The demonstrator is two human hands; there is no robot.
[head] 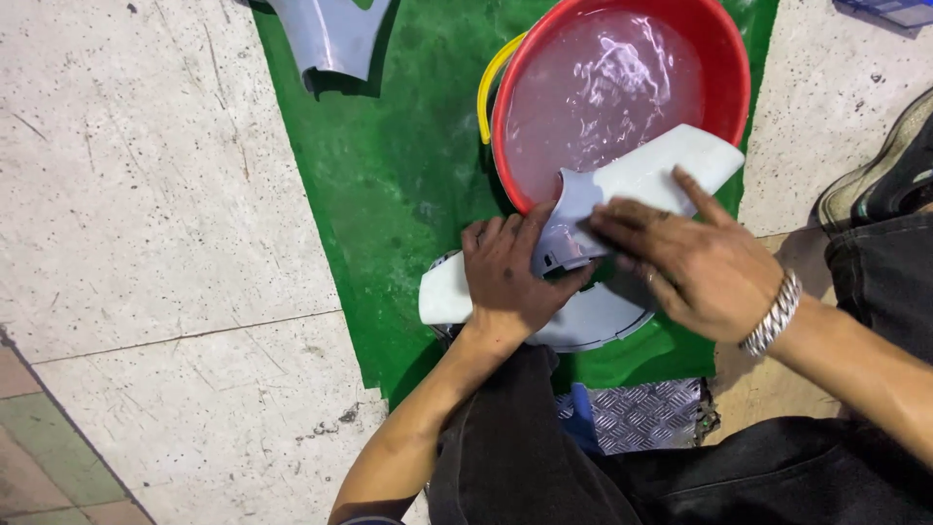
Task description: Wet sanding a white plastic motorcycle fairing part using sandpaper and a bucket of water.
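Head view: green mat (389,175) on speckled stone floor (146,194); both hands grip a grey panel (632,180).

Workshop floor, green mat (389,194), water basin (724,58), grey plastic parts (335,34)

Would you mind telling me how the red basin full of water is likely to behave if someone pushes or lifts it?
The red basin is filled nearly to its rim with water, so it is probably heavy and would slosh or spill if shoved. Its thin plastic wall may flex when lifted. The green mat beneath looks wet, so it might slide rather than tip.
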